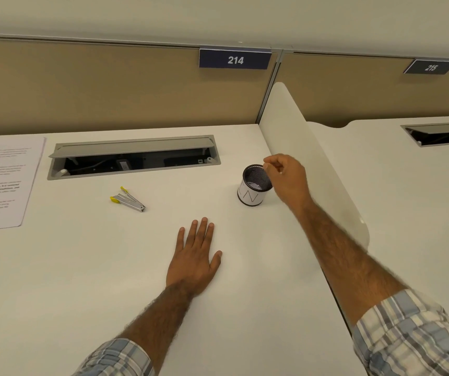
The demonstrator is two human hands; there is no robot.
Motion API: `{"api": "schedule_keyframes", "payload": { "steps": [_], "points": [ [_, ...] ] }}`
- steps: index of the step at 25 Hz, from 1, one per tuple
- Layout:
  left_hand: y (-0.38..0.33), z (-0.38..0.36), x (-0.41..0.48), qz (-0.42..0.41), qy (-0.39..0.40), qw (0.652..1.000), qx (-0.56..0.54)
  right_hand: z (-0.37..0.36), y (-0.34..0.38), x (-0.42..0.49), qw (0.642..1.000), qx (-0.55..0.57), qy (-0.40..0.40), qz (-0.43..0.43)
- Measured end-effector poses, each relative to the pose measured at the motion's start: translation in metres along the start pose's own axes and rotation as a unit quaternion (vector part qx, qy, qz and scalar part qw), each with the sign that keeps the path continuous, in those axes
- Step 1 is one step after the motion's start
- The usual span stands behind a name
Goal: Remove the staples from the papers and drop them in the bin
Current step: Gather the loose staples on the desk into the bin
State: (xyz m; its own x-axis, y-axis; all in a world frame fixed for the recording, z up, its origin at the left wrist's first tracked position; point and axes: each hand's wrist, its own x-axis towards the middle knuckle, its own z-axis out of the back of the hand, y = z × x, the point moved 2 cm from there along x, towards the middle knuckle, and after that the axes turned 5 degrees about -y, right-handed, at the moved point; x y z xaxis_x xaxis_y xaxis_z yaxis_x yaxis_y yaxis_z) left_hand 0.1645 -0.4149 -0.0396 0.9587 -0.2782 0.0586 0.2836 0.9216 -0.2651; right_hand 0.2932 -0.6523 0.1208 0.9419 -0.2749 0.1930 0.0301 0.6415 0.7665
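Rests left hand [195,256] flat on tabletop [82,267]; pinches fingertips of right hand [285,176] above one mesh bin [252,196], grip contents unclear; one staple remover [129,201], one paper [1,183] left.

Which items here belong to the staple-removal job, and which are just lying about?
Job: papers, staple remover, bin, right hand pinched over the bin, left hand flat on the desk.
Lying about: open cable hatch, divider, sign 214, sign 215.

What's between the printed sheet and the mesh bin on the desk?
Head view: only the yellow-tipped staple remover lies between the sheet and the bin; the rest of that desk stretch is bare.
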Motion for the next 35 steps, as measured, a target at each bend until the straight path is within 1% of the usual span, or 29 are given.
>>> {"api": "schedule_keyframes", "payload": {
  "steps": [2, 3, 4, 5, 7, 8, 9, 14, 19, 22, 24, 25, 26, 27, 28, 29, 30, 31, 33, 35],
  "points": [
    [0.0, 0.0, 0.0, -0.003, -0.001, 1.0, 0.002, -0.015, -0.008, -0.043, 0.992, -0.067, -0.007, 0.104],
    [-0.001, -0.001, 0.001, -0.003, 0.001, 1.0, 0.003, -0.025, -0.017, -0.07, 0.983, -0.108, 0.008, 0.149],
    [0.0, 0.0, 0.001, -0.002, 0.002, 1.0, 0.002, -0.035, -0.03, -0.096, 0.971, -0.159, 0.036, 0.176],
    [0.0, -0.001, 0.001, -0.002, 0.001, 1.0, 0.002, -0.044, -0.044, -0.12, 0.956, -0.219, 0.07, 0.179],
    [0.0, -0.002, 0.001, -0.002, 0.001, 1.0, 0.007, -0.056, -0.072, -0.155, 0.921, -0.336, 0.148, 0.13],
    [0.0, -0.001, 0.001, -0.002, 0.001, 1.0, 0.006, -0.059, -0.082, -0.168, 0.906, -0.372, 0.171, 0.109],
    [0.0, -0.002, 0.001, -0.004, -0.001, 1.0, 0.005, -0.061, -0.09, -0.177, 0.897, -0.392, 0.176, 0.101],
    [0.001, -0.005, 0.001, -0.002, 0.004, 1.0, 0.012, -0.07, -0.083, -0.178, 0.889, -0.41, 0.178, 0.1],
    [0.002, -0.007, 0.002, -0.003, 0.008, 1.0, 0.015, -0.082, -0.075, -0.175, 0.87, -0.444, 0.192, 0.094],
    [0.002, -0.006, 0.001, -0.001, 0.007, 1.0, 0.012, -0.085, -0.07, -0.178, 0.874, -0.436, 0.203, 0.071],
    [0.0, -0.004, 0.0, -0.002, 0.008, 1.0, 0.009, -0.083, -0.061, -0.168, 0.892, -0.394, 0.22, 0.035],
    [-0.001, -0.004, 0.0, -0.004, 0.006, 1.0, 0.009, -0.081, -0.056, -0.159, 0.913, -0.34, 0.225, -0.004],
    [-0.001, -0.003, 0.0, -0.004, 0.004, 1.0, 0.009, -0.077, -0.047, -0.147, 0.938, -0.257, 0.223, -0.063],
    [-0.001, -0.001, 0.001, -0.003, 0.002, 1.0, 0.008, -0.069, -0.036, -0.136, 0.959, -0.151, 0.199, -0.136],
    [0.0, 0.0, 0.001, -0.001, 0.001, 1.0, 0.007, -0.06, -0.027, -0.128, 0.964, -0.032, 0.153, -0.215],
    [0.0, 0.001, 0.001, -0.002, 0.003, 1.0, 0.006, -0.05, -0.019, -0.12, 0.947, 0.074, 0.114, -0.29],
    [-0.001, 0.002, 0.0, -0.002, 0.007, 1.0, 0.007, -0.04, -0.012, -0.115, 0.919, 0.147, 0.101, -0.352],
    [-0.001, 0.002, 0.0, -0.002, 0.011, 1.0, 0.008, -0.032, -0.009, -0.111, 0.892, 0.188, 0.11, -0.397],
    [-0.002, 0.002, 0.0, -0.002, 0.01, 1.0, 0.007, -0.02, -0.006, -0.104, 0.852, 0.237, 0.15, -0.442],
    [-0.002, 0.003, 0.0, -0.001, 0.003, 1.0, 0.003, -0.013, -0.003, -0.094, 0.833, 0.281, 0.163, -0.449]
  ]
}}
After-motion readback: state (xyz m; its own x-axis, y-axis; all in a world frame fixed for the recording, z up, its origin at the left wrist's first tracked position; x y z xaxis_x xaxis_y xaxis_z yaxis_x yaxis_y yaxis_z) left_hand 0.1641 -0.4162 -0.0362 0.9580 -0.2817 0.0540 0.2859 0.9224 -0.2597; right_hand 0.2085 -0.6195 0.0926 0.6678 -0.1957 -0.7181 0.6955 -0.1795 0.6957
